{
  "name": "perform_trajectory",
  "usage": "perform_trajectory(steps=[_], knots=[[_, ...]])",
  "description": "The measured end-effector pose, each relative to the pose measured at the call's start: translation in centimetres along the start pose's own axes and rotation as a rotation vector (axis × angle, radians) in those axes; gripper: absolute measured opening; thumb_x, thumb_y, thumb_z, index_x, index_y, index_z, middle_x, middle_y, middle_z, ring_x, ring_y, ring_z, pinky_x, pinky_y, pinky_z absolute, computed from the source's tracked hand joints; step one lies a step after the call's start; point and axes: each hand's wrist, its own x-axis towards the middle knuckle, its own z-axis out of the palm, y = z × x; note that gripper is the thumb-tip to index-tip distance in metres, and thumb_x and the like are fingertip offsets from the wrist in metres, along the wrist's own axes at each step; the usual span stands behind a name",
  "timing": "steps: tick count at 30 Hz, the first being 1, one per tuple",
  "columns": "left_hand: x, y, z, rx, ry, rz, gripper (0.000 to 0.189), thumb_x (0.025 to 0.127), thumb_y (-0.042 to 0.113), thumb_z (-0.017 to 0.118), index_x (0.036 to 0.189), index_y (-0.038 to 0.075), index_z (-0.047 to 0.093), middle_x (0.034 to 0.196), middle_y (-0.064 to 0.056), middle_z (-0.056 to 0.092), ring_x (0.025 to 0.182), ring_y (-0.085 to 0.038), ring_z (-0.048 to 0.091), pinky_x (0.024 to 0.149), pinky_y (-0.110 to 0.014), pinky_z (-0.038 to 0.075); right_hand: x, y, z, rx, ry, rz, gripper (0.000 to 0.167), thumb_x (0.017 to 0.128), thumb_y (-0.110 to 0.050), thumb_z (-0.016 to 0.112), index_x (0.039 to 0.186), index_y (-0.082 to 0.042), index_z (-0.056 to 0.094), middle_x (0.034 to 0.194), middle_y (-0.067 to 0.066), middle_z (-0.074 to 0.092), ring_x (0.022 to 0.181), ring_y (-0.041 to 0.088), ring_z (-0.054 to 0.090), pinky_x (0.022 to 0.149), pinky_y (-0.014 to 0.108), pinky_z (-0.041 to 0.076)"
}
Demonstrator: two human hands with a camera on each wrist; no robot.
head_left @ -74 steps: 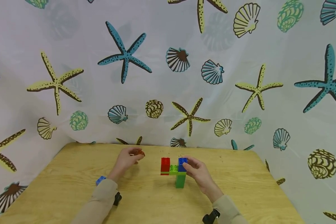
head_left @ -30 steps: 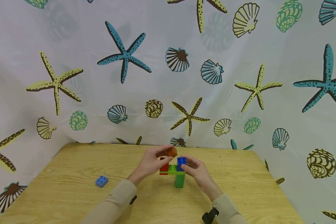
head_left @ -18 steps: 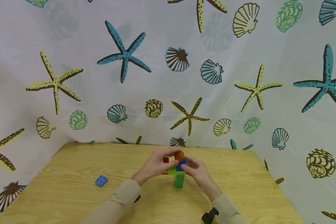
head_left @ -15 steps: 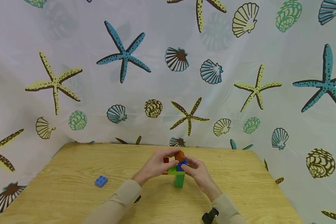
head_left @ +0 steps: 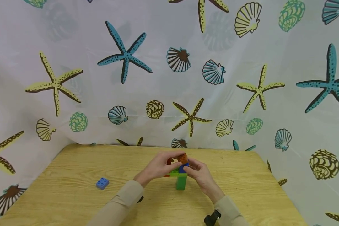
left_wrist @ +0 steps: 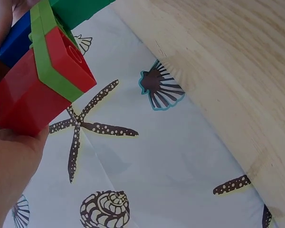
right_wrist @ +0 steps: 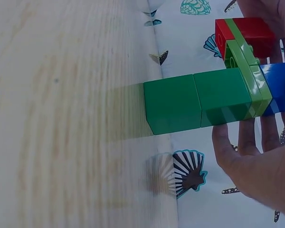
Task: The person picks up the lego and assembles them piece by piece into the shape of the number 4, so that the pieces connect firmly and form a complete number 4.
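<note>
A small brick structure stands upright on the table. Its base is two stacked green bricks [right_wrist: 197, 100], topped by a lime green plate [left_wrist: 50, 57] that sticks out to the left. On the plate's left end sits a red brick [left_wrist: 33, 90], partly behind my left hand in the head view; another red piece [left_wrist: 69, 59] is under that end. A blue brick [head_left: 182, 169] sits above the green column. My left hand [head_left: 158, 164] pinches an orange-brown brick [head_left: 183, 158] right at the blue brick's top. My right hand [head_left: 201, 176] grips the blue brick from the right.
A loose blue brick [head_left: 102, 183] lies studs up on the wooden table [head_left: 73, 201], left of my left forearm. A white cloth [head_left: 158, 84] printed with starfish and shells hangs behind the table and along its sides.
My left hand has carried the orange-brown brick rightward from the back left to the blue brick's top, passing over the red brick. My right hand keeps its hold, nearly still.
</note>
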Motion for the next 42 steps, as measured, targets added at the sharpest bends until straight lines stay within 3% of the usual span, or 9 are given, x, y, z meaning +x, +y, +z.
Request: perform_trajectory(steps=[4,9,13,16,21,25,31,37,42], knots=[[-0.1,0.1,0.5,0.060,0.014,0.065,0.039,0.097,0.020,0.062,0.135,0.013,0.060,0.118,-0.003,0.071,0.073,-0.012,0.058,0.054,-0.019,0.043,-0.1,0.2,0.0,0.009,-0.017,-0.004,0.053,0.094,-0.024,0.068,0.142,-0.007,0.052,0.138,0.009,0.057,0.120,0.020,0.058,0.101,0.040,0.049],[-0.1,0.4,0.8,0.127,0.021,0.056,0.039,0.098,0.022,0.062,0.135,0.013,0.060,0.125,-0.003,0.068,0.082,-0.011,0.060,0.058,-0.020,0.045,-0.3,0.1,0.0,0.023,-0.022,-0.010,0.051,0.094,-0.023,0.068,0.141,-0.008,0.054,0.136,0.007,0.059,0.116,0.016,0.060,0.101,0.040,0.049],[0.1,0.8,0.8,0.227,-0.007,0.034,0.039,0.098,0.025,0.061,0.136,0.014,0.060,0.131,-0.003,0.064,0.103,-0.014,0.065,0.075,-0.027,0.054,-0.3,-0.1,-0.2,0.024,-0.038,-0.012,0.049,0.095,-0.021,0.065,0.141,-0.007,0.053,0.130,0.001,0.063,0.114,0.013,0.061,0.100,0.039,0.050],[0.3,1.1,0.7,0.294,-0.017,0.037,0.039,0.099,0.026,0.061,0.136,0.016,0.060,0.130,-0.002,0.063,0.114,-0.018,0.062,0.089,-0.034,0.054,-0.3,-0.6,-0.4,0.050,-0.056,-0.020,0.049,0.098,-0.021,0.062,0.142,-0.004,0.050,0.127,-0.003,0.063,0.113,0.011,0.061,0.101,0.038,0.049],[0.4,1.3,0.6,0.380,-0.004,0.062,0.040,0.098,0.026,0.061,0.138,0.019,0.058,0.123,-0.001,0.063,0.105,-0.014,0.061,0.087,-0.033,0.053,-0.5,-1.8,-0.2,0.133,-0.026,-0.045,0.052,0.098,-0.025,0.061,0.141,0.002,0.048,0.122,-0.003,0.064,0.111,0.011,0.063,0.097,0.032,0.051],[0.1,1.1,0.9,0.410,0.015,0.068,0.043,0.097,0.026,0.063,0.139,0.019,0.058,0.119,0.000,0.062,0.096,-0.011,0.059,0.080,-0.029,0.053,-0.4,-2.3,0.5,0.116,0.035,-0.038,0.051,0.096,-0.025,0.064,0.138,0.001,0.052,0.116,-0.003,0.067,0.106,0.011,0.065,0.095,0.033,0.052],[-0.4,0.6,1.4,0.317,0.049,0.042,0.047,0.093,0.026,0.069,0.138,0.019,0.058,0.124,0.003,0.060,0.100,-0.009,0.060,0.083,-0.029,0.053,-0.4,-2.0,1.2,0.079,0.102,-0.021,0.046,0.095,-0.026,0.066,0.132,-0.001,0.059,0.113,-0.001,0.069,0.105,0.013,0.065,0.100,0.044,0.049],[-0.6,0.1,1.4,0.123,0.118,-0.050,0.037,0.095,0.038,0.064,0.128,0.022,0.066,0.112,0.006,0.067,0.084,-0.007,0.057,0.067,-0.022,0.051,-0.6,-2.1,1.1,0.018,0.156,-0.037,0.040,0.094,-0.022,0.067,0.127,0.000,0.063,0.111,0.003,0.071,0.099,0.012,0.067,0.095,0.042,0.053],[-1.0,-0.9,0.5,-0.004,0.211,-0.134,0.031,0.099,0.040,0.056,0.118,0.020,0.071,0.107,0.005,0.071,0.085,-0.006,0.062,0.077,-0.025,0.054,-0.2,-2.2,1.1,-0.012,0.159,-0.031,0.042,0.093,-0.023,0.068,0.128,-0.001,0.063,0.112,0.005,0.070,0.099,0.013,0.067,0.094,0.040,0.053]])
